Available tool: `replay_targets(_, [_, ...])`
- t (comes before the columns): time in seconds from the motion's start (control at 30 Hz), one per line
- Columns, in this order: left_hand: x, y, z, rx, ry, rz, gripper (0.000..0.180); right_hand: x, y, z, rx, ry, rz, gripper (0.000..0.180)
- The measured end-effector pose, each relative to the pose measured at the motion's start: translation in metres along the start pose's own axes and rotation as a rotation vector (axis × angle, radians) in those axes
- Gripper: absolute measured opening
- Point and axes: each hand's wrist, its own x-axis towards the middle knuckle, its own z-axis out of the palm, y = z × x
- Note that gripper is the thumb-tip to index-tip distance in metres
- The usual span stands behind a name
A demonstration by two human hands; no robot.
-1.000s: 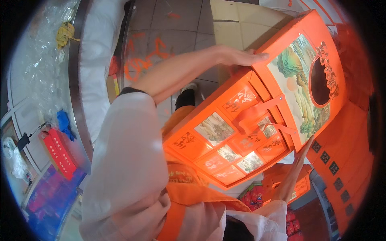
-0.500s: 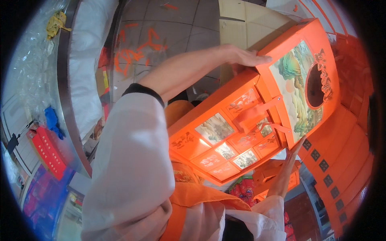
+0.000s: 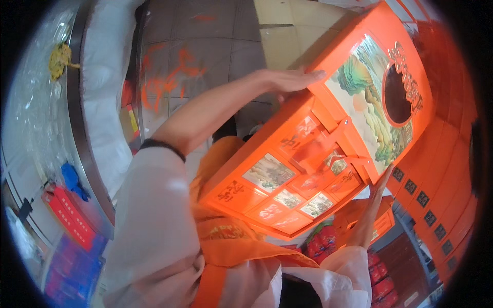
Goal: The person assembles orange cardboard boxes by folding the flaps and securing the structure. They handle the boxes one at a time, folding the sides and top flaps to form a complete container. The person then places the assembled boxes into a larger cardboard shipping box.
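I hold a large orange gift box (image 3: 231, 177) between my hands, tilted in front of me. Its hinged lid (image 3: 354, 100) is open and bears a landscape picture and a dark oval window with gold lettering. Several small orange and picture-fronted boxes (image 3: 269, 173) sit in compartments inside, and an orange strap (image 3: 328, 143) joins lid and body across them. My left hand (image 3: 298, 80) lies along the upper edge where lid meets body, fingers pressed to it. My right hand (image 3: 377, 190) supports the lower edge near the hinge, its fingers partly hidden.
Stacked orange boxes (image 3: 441, 179) fill the right side. Behind is a tiled floor (image 3: 205, 31) beside a cardboard sheet (image 3: 277, 31). At left are a padded white surface (image 3: 105, 87), a yellow cloth (image 3: 60, 60), a blue item (image 3: 74, 179) and a red box (image 3: 69, 218). Red packages (image 3: 380, 274) stand low right.
The gift box with both hands on it has shifted a little left and up in view, while its lid keeps about the same angle.
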Motion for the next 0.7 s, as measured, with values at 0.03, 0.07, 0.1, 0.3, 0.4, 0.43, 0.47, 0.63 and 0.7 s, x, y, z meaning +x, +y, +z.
replay_targets(0.03, [0.001, -0.003, 0.006, 0.017, 0.077, -0.009, 0.083, 0.002, 0.004, -0.009, 0.002, 0.011, -0.002, 0.065])
replay_targets(0.07, [0.0, -0.007, 0.009, 0.031, 0.166, -0.02, 0.077, 0.005, 0.007, -0.01, 0.005, 0.009, -0.001, 0.062])
replay_targets(0.1, [0.005, -0.019, 0.01, 0.025, 0.184, 0.163, 0.085, 0.007, 0.008, -0.012, -0.072, 0.023, -0.042, 0.064])
replay_targets(0.3, [0.002, -0.029, 0.028, -0.108, 0.224, 0.263, 0.102, -0.006, -0.01, 0.01, 0.043, 0.005, 0.087, 0.065])
replay_targets(0.4, [0.003, -0.021, 0.035, -0.172, 0.278, 0.215, 0.095, -0.014, -0.013, 0.013, -0.063, 0.091, 0.064, 0.066])
replay_targets(0.43, [0.002, -0.021, 0.036, -0.147, 0.329, 0.213, 0.093, -0.015, -0.014, 0.014, -0.063, 0.078, 0.072, 0.067])
replay_targets(0.47, [0.005, -0.022, 0.036, -0.163, 0.333, 0.22, 0.09, -0.016, -0.015, 0.015, -0.036, 0.082, 0.091, 0.066])
replay_targets(0.63, [0.012, -0.021, 0.037, -0.24, 0.35, 0.181, 0.075, -0.021, -0.022, 0.027, 0.066, 0.04, 0.151, 0.064])
replay_targets(0.7, [0.01, -0.017, 0.041, -0.27, 0.368, 0.144, 0.072, -0.016, -0.013, 0.009, 0.09, 0.005, 0.157, 0.062])
